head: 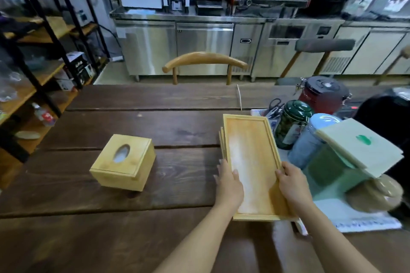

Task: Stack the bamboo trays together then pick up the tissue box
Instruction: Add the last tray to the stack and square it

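Observation:
A stack of long bamboo trays (250, 139) lies on the dark wooden table (133, 239), right of centre; the edges of lower trays peek out on its left side. My left hand (228, 182) grips the left rim of the top tray near its front end, thumb over the rim. My right hand (290, 184) grips the right rim opposite. A square bamboo tissue box (123, 163) with an oval slot on top stands to the left, about a hand's width apart from the trays.
Crowded along the right: a green jar (292, 124), a red canister (321, 95), a blue container (310, 139), a pale green box with boards on top (359, 148), scissors and a round lidded pot. A wooden chair (204, 62) stands behind the table. Shelving is at left.

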Available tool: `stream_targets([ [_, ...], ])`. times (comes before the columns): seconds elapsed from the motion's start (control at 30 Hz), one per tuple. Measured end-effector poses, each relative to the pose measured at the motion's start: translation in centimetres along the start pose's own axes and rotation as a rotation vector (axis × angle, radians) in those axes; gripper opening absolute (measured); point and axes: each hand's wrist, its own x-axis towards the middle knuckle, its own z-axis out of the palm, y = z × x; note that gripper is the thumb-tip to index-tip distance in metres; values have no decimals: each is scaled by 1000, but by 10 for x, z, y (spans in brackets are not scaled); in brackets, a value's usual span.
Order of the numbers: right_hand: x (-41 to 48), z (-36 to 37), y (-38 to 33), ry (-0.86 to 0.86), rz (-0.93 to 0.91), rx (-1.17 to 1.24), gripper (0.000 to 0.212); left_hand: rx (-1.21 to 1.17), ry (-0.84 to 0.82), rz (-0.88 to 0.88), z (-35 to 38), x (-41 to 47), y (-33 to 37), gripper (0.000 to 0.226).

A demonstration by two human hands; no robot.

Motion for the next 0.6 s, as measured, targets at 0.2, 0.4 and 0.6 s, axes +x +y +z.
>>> stream_targets([
  [0.2,34,4,16,-5,35,-27,21,92,7,-54,25,24,-2,57],
  [0.4,51,18,18,-36,60,-43,25,101,40,-44,31,40,-9,57],
  [0.6,54,27,22,-51,43,-15,18,57,52,-39,29,52,-24,53],
])
